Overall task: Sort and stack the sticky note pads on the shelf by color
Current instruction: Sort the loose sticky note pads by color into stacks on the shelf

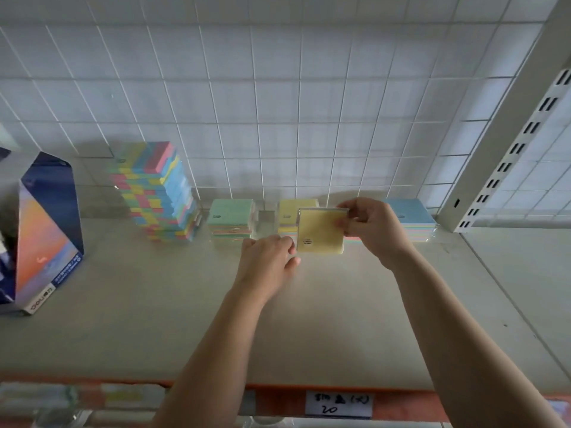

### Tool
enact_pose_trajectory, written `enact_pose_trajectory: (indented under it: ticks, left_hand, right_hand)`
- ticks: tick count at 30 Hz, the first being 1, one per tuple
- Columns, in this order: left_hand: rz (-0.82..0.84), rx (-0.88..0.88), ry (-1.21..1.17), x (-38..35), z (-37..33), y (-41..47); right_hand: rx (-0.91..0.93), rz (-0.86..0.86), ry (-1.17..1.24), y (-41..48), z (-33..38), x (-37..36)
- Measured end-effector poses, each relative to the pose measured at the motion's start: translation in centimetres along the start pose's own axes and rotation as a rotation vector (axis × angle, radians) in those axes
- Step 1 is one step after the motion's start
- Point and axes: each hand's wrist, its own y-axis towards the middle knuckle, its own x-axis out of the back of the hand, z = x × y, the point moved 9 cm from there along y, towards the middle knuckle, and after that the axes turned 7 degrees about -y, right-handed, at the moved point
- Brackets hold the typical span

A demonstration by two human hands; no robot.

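My right hand point(372, 230) pinches the top right corner of a wrapped yellow sticky note pad point(319, 231), held tilted above the shelf. My left hand point(267, 259) touches the pad's lower left edge with its fingertips, fingers curled. Behind the pad stands a low yellow-topped stack point(289, 213). A green-topped stack point(230, 216) lies to its left and a blue-topped stack point(411, 219) to the right. A tall stack of mixed-colour pads point(157, 193) rises further left.
A dark blue and orange box point(46, 230) stands at the shelf's left end. A clear wrapper point(265, 222) sits between the green and yellow stacks. A wire grid backs the shelf point(185, 304); a white slotted upright point(506, 168) bounds the right.
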Motion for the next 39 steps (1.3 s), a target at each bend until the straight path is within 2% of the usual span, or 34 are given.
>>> enact_pose_trajectory:
  ticks: [3,11,14,19,22,30,39]
  left_hand:
    - [0.019,0.03,0.005,-0.7,0.2,-0.1]
    - [-0.019,0.085,-0.007,-0.2,1.6,-0.3]
    - [-0.019,0.082,0.004,-0.2,1.4,-0.4]
    - [-0.014,0.095,0.011,-0.3,1.3,-0.1]
    - [-0.012,0.099,0.004,-0.3,1.3,0.0]
    - [-0.014,0.096,-0.001,-0.2,1.3,0.1]
    - [-0.014,0.107,-0.011,-0.2,1.5,0.2]
  right_hand:
    - [-0.01,-0.049,0.039,0.8,0.4,-0.3]
    - [-0.062,-0.179,-0.087,2.7,-0.2,-1.8]
    - [-0.057,-0.121,-0.192,2.7,-0.2,-2.6]
    - [0.015,0.109,-0.448,1.8,0.5,-5.2]
    - [0.045,0.085,-0.539,1.9,0.7,-5.4]
    - [0.053,-0.035,-0.546,2.3,0.6,-4.8]
    - [0.1,-0.079,-0.59,3.1,0.5,-5.4]
